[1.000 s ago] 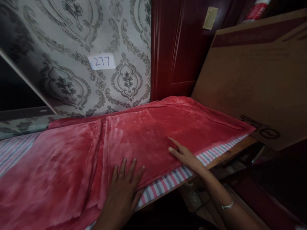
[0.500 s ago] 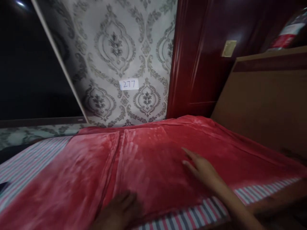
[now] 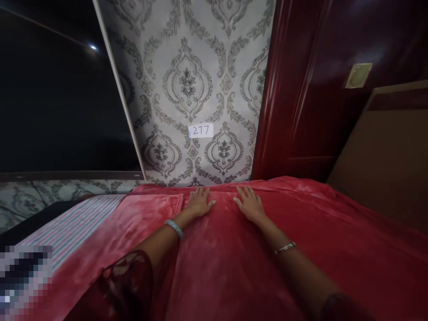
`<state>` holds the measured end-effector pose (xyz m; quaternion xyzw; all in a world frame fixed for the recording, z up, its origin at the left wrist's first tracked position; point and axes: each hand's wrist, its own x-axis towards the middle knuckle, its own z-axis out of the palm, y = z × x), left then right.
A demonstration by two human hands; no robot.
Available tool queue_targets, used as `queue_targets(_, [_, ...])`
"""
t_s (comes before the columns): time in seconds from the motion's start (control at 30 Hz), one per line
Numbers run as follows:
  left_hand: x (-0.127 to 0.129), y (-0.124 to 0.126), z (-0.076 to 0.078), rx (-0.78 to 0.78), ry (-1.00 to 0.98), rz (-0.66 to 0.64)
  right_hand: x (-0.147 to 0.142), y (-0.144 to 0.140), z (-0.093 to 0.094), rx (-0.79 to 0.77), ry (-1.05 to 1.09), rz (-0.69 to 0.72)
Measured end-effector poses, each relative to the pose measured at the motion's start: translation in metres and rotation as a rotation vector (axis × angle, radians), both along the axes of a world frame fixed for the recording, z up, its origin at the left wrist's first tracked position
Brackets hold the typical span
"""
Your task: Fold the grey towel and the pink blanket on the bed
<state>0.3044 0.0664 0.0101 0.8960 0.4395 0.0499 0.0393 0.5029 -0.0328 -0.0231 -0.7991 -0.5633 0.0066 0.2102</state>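
A plush red blanket (image 3: 261,263) lies spread over a surface covered with a pink, grey and white striped cloth (image 3: 72,223). My left hand (image 3: 199,201) rests flat on the blanket near its far edge, fingers spread, a pale bangle on the wrist. My right hand (image 3: 249,204) lies flat beside it, a little to the right, fingers apart, a thin bracelet on the forearm. Both palms press on the folded upper layer of the blanket, close to the wall. Neither hand holds anything.
Patterned grey wallpaper with a paper label reading 277 (image 3: 200,130) rises just behind the blanket. A dark window (image 3: 60,102) is at the left, a dark red door (image 3: 317,89) at the right, and a brown cardboard panel (image 3: 391,156) leans at the far right.
Both hands have slid from the blanket's near edge to its far edge by the wall. The view has shifted forward and to the right, so the label sits nearer the centre.
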Motion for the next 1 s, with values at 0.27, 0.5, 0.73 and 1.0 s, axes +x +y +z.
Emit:
queue_targets(0.27, [-0.020, 0.028, -0.053, 0.035, 0.010, 0.106, 0.009, 0.003, -0.063, -0.052, 0.002, 0.033])
queue_targets(0.5, [-0.017, 0.030, -0.056, 0.055, 0.035, 0.110, 0.013, 0.006, -0.065, -0.066, -0.019, 0.036])
queue_targets(0.73, [-0.018, 0.017, -0.039, 0.010, 0.020, 0.090, 0.006, 0.003, -0.058, -0.110, -0.066, 0.030])
queue_targets(1.0, [-0.067, 0.049, 0.025, 0.051, 0.009, 0.187, 0.002, 0.001, -0.054, -0.131, -0.071, 0.008])
